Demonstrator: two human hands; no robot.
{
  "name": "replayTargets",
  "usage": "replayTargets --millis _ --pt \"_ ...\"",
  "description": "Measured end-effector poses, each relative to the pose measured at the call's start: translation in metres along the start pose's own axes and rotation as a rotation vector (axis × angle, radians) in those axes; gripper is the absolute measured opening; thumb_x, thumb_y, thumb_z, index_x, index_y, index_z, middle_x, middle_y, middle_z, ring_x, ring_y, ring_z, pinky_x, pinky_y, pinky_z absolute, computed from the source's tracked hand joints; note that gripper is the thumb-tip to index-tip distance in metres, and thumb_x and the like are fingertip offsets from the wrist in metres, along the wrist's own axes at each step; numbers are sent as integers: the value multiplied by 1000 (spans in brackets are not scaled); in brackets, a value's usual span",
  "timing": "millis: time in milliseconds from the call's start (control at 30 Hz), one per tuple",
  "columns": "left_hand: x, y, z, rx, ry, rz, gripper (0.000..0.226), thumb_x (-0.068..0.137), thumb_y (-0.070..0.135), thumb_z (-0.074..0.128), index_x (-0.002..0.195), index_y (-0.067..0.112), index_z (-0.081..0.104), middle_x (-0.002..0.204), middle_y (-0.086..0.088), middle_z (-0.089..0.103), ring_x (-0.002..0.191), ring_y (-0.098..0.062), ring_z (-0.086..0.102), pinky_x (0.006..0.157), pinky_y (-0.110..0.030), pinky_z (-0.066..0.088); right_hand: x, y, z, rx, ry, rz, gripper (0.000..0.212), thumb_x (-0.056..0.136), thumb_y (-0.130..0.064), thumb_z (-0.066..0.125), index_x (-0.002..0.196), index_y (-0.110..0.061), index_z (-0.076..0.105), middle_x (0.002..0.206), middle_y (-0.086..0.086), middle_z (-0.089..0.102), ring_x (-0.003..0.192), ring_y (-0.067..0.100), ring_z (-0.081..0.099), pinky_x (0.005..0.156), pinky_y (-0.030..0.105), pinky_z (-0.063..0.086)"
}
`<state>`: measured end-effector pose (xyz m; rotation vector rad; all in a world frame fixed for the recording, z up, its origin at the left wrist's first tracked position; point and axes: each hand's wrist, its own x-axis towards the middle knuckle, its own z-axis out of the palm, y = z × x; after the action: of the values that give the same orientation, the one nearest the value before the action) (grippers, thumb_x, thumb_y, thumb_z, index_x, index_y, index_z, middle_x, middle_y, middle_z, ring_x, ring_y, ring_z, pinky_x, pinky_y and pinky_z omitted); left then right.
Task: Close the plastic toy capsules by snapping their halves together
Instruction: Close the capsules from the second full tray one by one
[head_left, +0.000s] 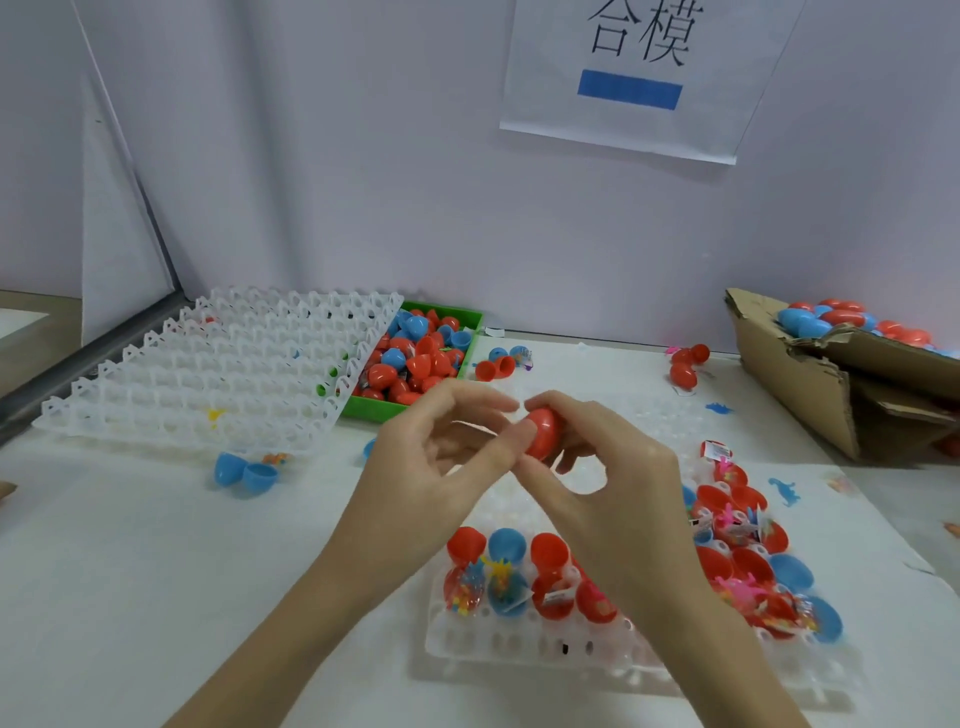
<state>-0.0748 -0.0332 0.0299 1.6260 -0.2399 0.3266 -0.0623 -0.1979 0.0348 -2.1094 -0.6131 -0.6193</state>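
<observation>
Both the left hand (447, 457) and right hand (597, 457) pinch one red egg-shaped plastic capsule (543, 431) above the tabletop, seemingly mid-snap; next probably a firm squeeze.

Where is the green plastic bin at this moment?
In the head view, the green plastic bin sits left of centre by the back wall, its left edge under the white plastic grid tray.

Pale lilac partition wall (363, 156), paper sign (644, 78), white table (130, 571)
</observation>
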Motion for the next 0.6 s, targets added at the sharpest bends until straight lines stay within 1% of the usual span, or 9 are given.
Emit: replayTargets --millis 67,100,167,267,367,433,500,567,600 --pt "0 -3 0 39 -11 -22 18 85 24 83 102 22 76 95 5 78 91 -15 77 84 -22 60 -5 6 10 -84 -48 9 36 87 -35 74 120 -19 71 95 -14 66 82 -1 60 80 7 49" --pt "-1 -3 0 31 1 -57 18 84 20 84 100 21 77 94 5 79 91 -14 77 85 -22 60 -4 9 11 -108 -26 2 37 87 -30 76 121 -19 71 96 -15 65 82 -4 58 81 5 47" --pt "-2 -4 0 -26 20 -100 17 82 20 86 98 20 78 94 4 80 92 -14 78 85 -21 60 -4 9 6 -74 -13 19 40 86 -26 77 125 -18 70 99 -18 63 85 -10 57 83 0 44" --pt "-4 -4 3 -122 75 -126 17 80 21 87 95 17 80 93 0 81 93 -16 78 84 -20 59 -7 4 15 -68 -6 7 41 87 -24 73 127 -16 69 101 -19 62 89 -17 55 84 -4 40" --pt "-8 -4 10 -151 117 -156 15 81 20 87 94 16 80 93 0 81 92 -15 78 83 -19 58 -6 7 14 -125 14 -23 42 86 -18 73 128 -11 69 102 -10 69 90 -8 56 85 -7 38" --pt "-9 -4 13 -136 134 -170 17 81 23 86 96 18 79 93 2 81 93 -13 77 83 -17 58 -8 6 15 -148 9 -11 45 85 -15 75 130 -10 69 106 -3 74 88 -2 58 86 -8 36" --pt "-9 -4 13 -122 140 -176 23 79 29 87 98 20 79 93 4 80 91 -13 78 83 -18 59 -7 6 15 -166 -3 -19 47 85 -14 77 131 -11 68 107 -2 75 88 -1 58 85 -8 35" --pt "-9 -4 13 -93 147 -173 30 74 34 88 100 23 79 93 6 80 89 -12 78 82 -18 59 -7 8 16 -183 -27 -41 48 85 -13 79 131 -11 68 108 -3 74 89 1 59 85 -5 39" --pt "-8 -4 13 -79 151 -168 31 72 35 89 100 24 79 92 7 80 89 -12 78 81 -17 59 -7 9 16 -197 -34 -56 48 85 -12 80 131 -11 67 108 -2 73 90 3 62 86 -1 41"
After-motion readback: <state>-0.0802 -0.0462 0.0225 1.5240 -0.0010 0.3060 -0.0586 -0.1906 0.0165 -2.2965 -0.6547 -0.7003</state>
